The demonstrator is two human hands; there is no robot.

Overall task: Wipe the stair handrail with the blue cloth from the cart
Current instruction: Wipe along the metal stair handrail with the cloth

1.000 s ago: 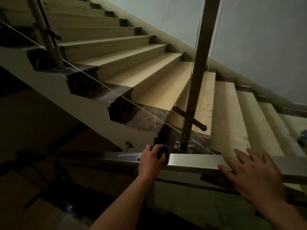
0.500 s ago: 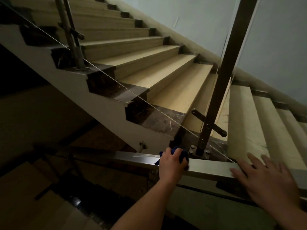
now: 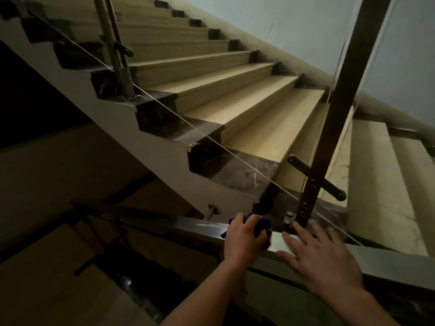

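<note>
A flat steel handrail point(image 3: 179, 225) runs across the lower part of the head view, from dark left to lit right. My left hand point(image 3: 243, 241) presses a bunched blue cloth point(image 3: 261, 223) onto the rail's top, fingers wrapped over it. A pale wet streak point(image 3: 206, 225) lies on the rail just left of that hand. My right hand point(image 3: 322, 257) rests flat on the rail with fingers spread, close to the right of the left hand and holding nothing.
A steel baluster post point(image 3: 334, 118) with a cross bracket point(image 3: 315, 181) rises right behind the hands. Beige steps point(image 3: 247, 107) climb up to the left behind a glass panel edge. A second post point(image 3: 117, 55) stands further up. A dark stairwell drops below left.
My left hand slid the cloth rightward along the rail toward the post. My right hand shifted left and now sits beside it. The view has moved closer and rightward.
</note>
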